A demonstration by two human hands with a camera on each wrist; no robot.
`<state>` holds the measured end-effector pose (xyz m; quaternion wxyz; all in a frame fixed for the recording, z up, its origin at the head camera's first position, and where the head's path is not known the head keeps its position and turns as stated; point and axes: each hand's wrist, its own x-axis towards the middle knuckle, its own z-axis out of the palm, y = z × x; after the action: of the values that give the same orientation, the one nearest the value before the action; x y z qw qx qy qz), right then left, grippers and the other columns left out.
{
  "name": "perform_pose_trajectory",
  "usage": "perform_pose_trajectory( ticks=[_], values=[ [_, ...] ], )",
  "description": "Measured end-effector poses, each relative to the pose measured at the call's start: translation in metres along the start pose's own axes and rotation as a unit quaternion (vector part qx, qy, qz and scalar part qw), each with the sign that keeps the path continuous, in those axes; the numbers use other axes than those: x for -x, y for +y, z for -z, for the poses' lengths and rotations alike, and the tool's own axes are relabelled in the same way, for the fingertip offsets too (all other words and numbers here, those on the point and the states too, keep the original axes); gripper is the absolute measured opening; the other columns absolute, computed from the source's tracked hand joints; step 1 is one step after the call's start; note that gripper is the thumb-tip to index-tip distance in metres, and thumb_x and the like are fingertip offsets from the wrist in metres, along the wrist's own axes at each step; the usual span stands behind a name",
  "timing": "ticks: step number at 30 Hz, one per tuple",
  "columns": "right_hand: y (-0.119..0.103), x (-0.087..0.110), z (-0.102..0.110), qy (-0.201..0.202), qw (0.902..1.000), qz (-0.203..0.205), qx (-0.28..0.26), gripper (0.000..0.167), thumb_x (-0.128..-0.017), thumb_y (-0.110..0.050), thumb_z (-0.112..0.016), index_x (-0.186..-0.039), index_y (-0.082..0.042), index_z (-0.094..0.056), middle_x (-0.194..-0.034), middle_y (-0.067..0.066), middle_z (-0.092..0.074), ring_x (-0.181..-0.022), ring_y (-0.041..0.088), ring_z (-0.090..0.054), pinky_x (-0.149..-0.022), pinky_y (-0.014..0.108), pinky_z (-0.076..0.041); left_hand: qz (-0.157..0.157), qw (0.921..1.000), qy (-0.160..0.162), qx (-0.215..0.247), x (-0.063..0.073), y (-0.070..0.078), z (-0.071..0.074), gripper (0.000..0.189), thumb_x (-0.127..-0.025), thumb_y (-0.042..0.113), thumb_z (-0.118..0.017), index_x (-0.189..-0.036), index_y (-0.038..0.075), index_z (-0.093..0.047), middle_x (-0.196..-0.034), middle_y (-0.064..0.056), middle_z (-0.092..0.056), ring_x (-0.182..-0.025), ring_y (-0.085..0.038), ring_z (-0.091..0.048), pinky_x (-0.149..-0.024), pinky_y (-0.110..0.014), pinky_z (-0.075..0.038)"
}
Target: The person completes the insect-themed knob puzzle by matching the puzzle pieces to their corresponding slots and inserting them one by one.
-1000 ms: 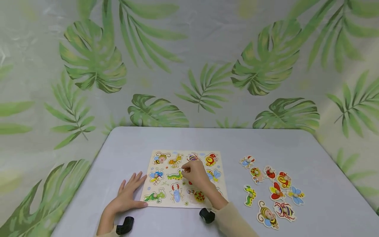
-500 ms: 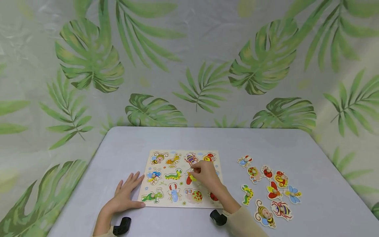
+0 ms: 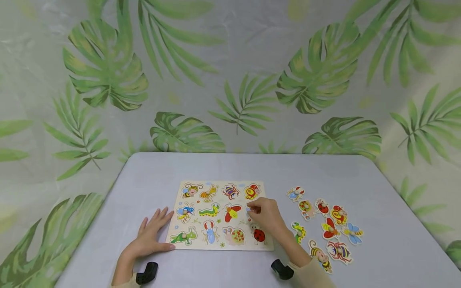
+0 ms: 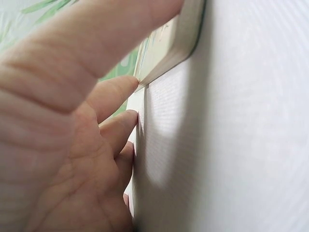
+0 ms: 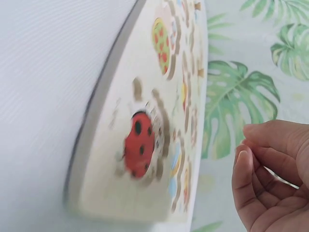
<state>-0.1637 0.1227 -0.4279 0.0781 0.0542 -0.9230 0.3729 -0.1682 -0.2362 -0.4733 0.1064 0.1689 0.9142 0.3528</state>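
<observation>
A wooden peg puzzle board (image 3: pixel 219 245) with printed insects lies on the table. Knobbed pieces sit in it at the left: a mosquito piece (image 3: pixel 185 212), a grasshopper piece (image 3: pixel 184 237) and an ant piece (image 3: pixel 208 194). My left hand (image 3: pixel 149 236) rests spread by the board's left side, thumb at its near-left corner. Over the board's right side is my right hand (image 3: pixel 268 216), fingers curled and thumb close to the index fingertip. In the right wrist view the right hand (image 5: pixel 270 174) holds nothing visible. The printed ladybug (image 5: pixel 140 145) shows below it.
Loose knobbed pieces lie in a cluster to the right, among them a caterpillar piece (image 3: pixel 299 232), a beetle piece (image 3: pixel 296 193), a spider piece (image 3: pixel 339 252) and a bee piece (image 3: pixel 320 257). The white table (image 3: pixel 201 166) ends at a leaf-patterned backdrop (image 3: pixel 248 52).
My right hand has moved right across the board, from the printed caterpillar to the right side, uncovering pictures in the middle. The left hand keeps its place at the board's left side.
</observation>
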Motion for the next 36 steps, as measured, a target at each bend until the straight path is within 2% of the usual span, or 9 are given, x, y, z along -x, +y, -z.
perform_pose_trajectory(
  ticks=[10,16,25,36],
  values=[
    [0.023,0.014,0.027,0.01,0.9991,-0.012,0.04,0.014,-0.073,0.002,-0.073,-0.087,0.001,-0.073,-0.07,0.005,-0.065,-0.063,0.007,-0.05,-0.054,0.014,-0.043,-0.01,0.9999,-0.005,-0.008,-0.003,0.0,-0.001,0.101,-0.063,0.042,-0.081,-0.145,0.007,-0.033,-0.155,-0.023,-0.019,-0.143,-0.048,-0.006,-0.11,-0.066,0.007],
    [0.027,0.016,0.037,0.009,0.9989,-0.025,0.039,0.015,-0.075,-0.002,-0.073,-0.09,0.001,-0.073,-0.073,0.007,-0.066,-0.066,0.01,-0.052,-0.056,0.014,-0.044,-0.014,0.9999,-0.002,-0.006,-0.006,-0.002,0.001,0.1,-0.064,0.04,-0.081,-0.145,0.007,-0.033,-0.155,-0.023,-0.018,-0.143,-0.047,-0.006,-0.111,-0.065,0.007],
    [0.041,0.023,0.049,0.012,0.9975,-0.032,0.062,0.017,-0.077,-0.004,-0.071,-0.092,0.001,-0.073,-0.076,0.007,-0.068,-0.067,0.01,-0.053,-0.059,0.015,-0.045,0.0,0.9998,-0.019,-0.004,-0.004,-0.004,0.003,0.1,-0.065,0.039,-0.08,-0.146,0.008,-0.031,-0.157,-0.022,-0.015,-0.145,-0.045,-0.002,-0.112,-0.064,0.009],
    [0.058,0.034,0.072,0.023,0.9959,-0.044,0.076,0.016,-0.078,-0.002,-0.07,-0.093,0.002,-0.072,-0.078,0.009,-0.069,-0.067,0.011,-0.056,-0.057,0.014,-0.046,-0.011,0.9998,-0.014,0.007,-0.004,0.001,0.003,0.099,-0.064,0.036,-0.081,-0.145,0.006,-0.033,-0.155,-0.024,-0.017,-0.143,-0.048,-0.004,-0.11,-0.067,0.008]
  ],
)
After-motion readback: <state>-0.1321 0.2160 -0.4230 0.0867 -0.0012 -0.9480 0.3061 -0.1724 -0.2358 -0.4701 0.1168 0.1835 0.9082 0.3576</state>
